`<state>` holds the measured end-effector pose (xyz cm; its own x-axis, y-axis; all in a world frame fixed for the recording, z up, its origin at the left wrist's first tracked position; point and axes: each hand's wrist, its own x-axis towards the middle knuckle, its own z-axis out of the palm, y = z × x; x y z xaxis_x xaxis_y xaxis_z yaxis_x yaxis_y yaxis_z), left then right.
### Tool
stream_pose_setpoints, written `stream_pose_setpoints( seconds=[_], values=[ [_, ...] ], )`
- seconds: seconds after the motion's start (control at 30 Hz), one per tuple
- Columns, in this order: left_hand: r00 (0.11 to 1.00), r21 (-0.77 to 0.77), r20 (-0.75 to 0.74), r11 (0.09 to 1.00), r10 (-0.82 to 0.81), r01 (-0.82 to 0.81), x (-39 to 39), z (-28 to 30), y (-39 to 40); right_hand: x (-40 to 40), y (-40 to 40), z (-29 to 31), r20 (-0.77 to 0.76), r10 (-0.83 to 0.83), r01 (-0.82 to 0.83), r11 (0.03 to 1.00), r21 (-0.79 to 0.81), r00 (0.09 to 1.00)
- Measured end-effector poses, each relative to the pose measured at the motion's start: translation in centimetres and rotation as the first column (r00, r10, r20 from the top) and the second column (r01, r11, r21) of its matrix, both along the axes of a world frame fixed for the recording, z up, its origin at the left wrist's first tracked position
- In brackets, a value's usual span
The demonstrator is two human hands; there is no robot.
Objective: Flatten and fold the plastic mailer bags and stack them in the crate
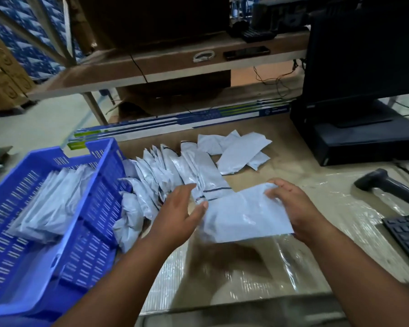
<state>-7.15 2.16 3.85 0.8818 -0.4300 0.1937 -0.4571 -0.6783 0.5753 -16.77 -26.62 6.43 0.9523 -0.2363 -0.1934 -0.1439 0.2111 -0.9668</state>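
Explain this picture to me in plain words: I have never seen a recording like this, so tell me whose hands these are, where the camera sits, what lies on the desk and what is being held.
There is no machine here. A person wears a camera on the head, so you look down along their arms. The left hand and the right hand hold one white mailer bag between them, above the desk; the right fingers curl over its far edge, and the left hand holds its near-left edge. Behind it a row of mailers lies on the desk, with a few loose ones further back. At left stands a blue crate already holding a stack of mailers. At right are a handheld scanner, a keyboard and a monitor.
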Motion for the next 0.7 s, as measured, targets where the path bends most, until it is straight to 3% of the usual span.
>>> stream_pose_setpoints(
  seconds=[0.03, 0.1, 0.2, 0.27, 0.4, 0.47, 0.63, 0.7],
  values=[
    [0.999, 0.018, -0.015, 0.999, -0.033, 0.033, -0.3, -0.6, -0.3, -0.7, -1.0, -1.2, -0.084, -0.048, 0.047, 0.999, -0.009, 0.995],
    [0.996, 0.072, 0.002, 0.993, -0.093, 0.093, -1.3, -2.4, -0.8, -2.0, -2.7, -3.9, -0.270, -0.124, 0.062, 0.972, -0.226, 0.955],
    [0.988, 0.130, 0.035, 0.980, -0.153, 0.148, -2.7, -4.9, -1.5, -3.0, -3.8, -7.2, -0.412, -0.123, -0.100, 0.873, -0.478, 0.903],
    [0.979, 0.191, 0.049, 0.964, -0.199, 0.186, -3.3, -6.7, -1.5, -2.9, -3.3, -8.5, -0.412, -0.095, -0.180, 0.795, -0.579, 0.906],
    [0.930, 0.361, 0.125, 0.889, -0.347, 0.283, -4.0, -10.0, 0.5, -1.0, -0.6, -9.7, -0.403, 0.032, -0.287, 0.753, -0.592, 0.915],
    [0.935, 0.425, 0.106, 0.865, -0.339, 0.266, -4.5, -10.7, 2.0, 0.2, 0.4, -10.1, -0.388, 0.069, -0.325, 0.687, -0.649, 0.919],
    [0.966, 0.367, 0.089, 0.909, -0.244, 0.196, -5.6, -10.5, 7.2, 1.6, 0.9, -10.5, -0.408, 0.111, -0.386, 0.611, -0.691, 0.906],
    [0.960, 0.314, 0.120, 0.927, -0.252, 0.204, -5.8, -9.4, 8.3, 1.6, 1.4, -10.1, -0.387, 0.099, -0.384, 0.485, -0.786, 0.917]
  ],
)
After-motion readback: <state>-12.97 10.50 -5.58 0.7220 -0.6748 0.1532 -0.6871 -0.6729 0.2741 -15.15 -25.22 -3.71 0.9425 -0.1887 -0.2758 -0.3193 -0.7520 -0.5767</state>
